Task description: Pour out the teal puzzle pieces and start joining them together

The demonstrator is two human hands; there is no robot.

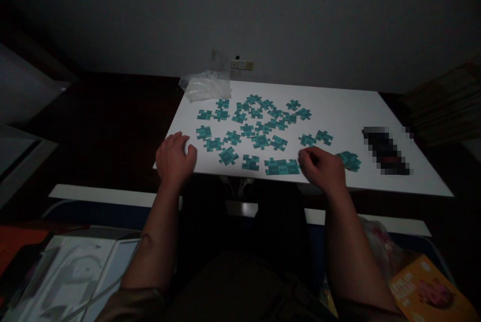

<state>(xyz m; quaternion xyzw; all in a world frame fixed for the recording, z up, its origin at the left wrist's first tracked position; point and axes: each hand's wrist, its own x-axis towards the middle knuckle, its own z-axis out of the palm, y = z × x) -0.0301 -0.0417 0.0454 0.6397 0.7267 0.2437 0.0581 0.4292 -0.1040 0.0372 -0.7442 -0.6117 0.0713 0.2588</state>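
Observation:
Teal jigsaw puzzle pieces [260, 141] lie scattered over the white table. A short strip of joined puzzle pieces [281, 167] lies along the near edge, with a single loose piece [250, 162] to its left. My left hand [175, 158] rests on the table's left edge, thumb apart from the fingers, holding nothing. At the right end of the strip, my right hand [322, 166] is closed, its fingers curled in. Whatever may be between those fingertips is hidden. Just beyond this hand, to the right, sits a small pile of puzzle pieces [349, 161].
A clear plastic bag [208, 86] lies at the table's far left corner. Toward the right side is a dark, pixelated object [386, 150]. An open white box [75, 272] is at lower left, an orange package [432, 289] at lower right. A wall with sockets [242, 65] stands behind.

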